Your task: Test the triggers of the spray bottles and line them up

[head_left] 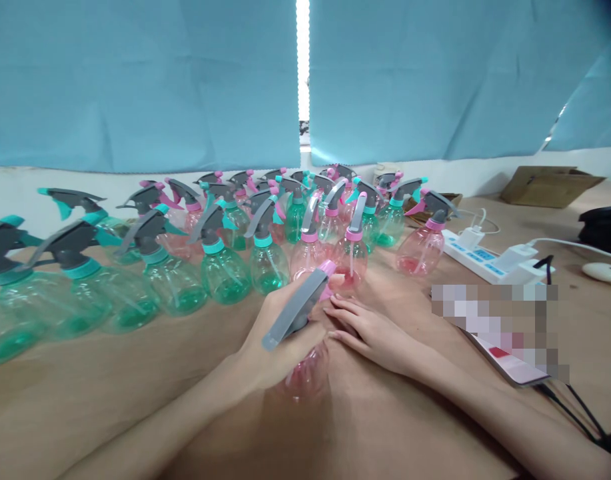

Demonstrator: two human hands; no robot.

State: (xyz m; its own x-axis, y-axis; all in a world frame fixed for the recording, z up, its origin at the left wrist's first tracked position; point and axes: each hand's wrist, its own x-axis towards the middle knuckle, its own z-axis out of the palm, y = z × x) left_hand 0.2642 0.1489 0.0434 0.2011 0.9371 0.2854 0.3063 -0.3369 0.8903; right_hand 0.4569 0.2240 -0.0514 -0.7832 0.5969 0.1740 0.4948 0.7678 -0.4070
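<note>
1. While the left hand (275, 333) is wrapped around the neck of a pink spray bottle (305, 373), fingers clenched on it, the bottle stands on the brown table (135, 393) close to the person.
2. Its grey trigger head (295, 310) slants up above the left hand.
3. The right hand (370, 330) lies just beside it, fingers extended and relaxed, fingertips touching the bottle's top, grasping nothing.
4. Behind, rows of green bottles (225, 270) and pink bottles (420, 250) stand upright.
5. A white power strip (485, 260) lies to the right.
</note>
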